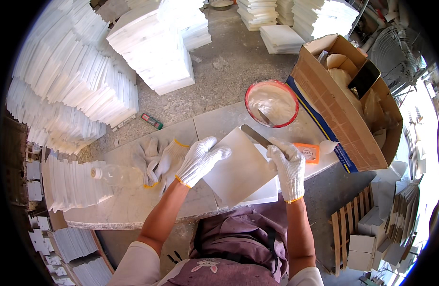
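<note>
My left hand, in a white knit glove, rests on the left edge of a white square tile and steadies it on the stone slab table. In its own white glove, my right hand grips a putty knife whose flat blade lies on the tile's far corner. Just beyond the tile stands a red-rimmed bowl of pale paste with a small tool stuck in it. More white tile shows beneath the one I hold.
Spare gloves and a clear plastic bottle lie left on the slab. An orange box sits by my right hand, beside an open cardboard carton. Stacks of white tiles surround the table.
</note>
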Available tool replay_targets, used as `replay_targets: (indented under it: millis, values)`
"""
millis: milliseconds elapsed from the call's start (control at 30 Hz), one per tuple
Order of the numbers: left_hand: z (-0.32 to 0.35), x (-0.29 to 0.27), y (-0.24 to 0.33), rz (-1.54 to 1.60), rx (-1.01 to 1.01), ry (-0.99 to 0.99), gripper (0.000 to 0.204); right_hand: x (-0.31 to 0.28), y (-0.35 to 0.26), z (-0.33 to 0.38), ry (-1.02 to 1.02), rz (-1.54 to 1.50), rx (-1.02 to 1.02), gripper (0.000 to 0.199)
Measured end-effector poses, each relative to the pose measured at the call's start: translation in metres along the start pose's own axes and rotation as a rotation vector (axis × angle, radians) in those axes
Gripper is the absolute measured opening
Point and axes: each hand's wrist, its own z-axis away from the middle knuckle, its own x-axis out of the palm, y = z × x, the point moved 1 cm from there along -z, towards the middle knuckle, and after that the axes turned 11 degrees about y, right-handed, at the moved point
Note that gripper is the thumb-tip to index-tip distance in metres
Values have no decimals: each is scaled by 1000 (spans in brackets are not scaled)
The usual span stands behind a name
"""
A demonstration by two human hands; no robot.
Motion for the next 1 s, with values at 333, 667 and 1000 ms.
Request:
replay_targets:
  millis: [333, 667, 1000]
  values:
    - [4, -1, 11, -14, 33, 22, 38, 7, -2, 2, 31, 48, -39, 23]
    - [4, -2, 13, -21, 40, 30, 42, 6, -7, 3, 22, 96, -100, 24]
    - [3, -2, 11, -30, 35, 22, 43, 2, -5, 2, 43, 33, -74, 23]
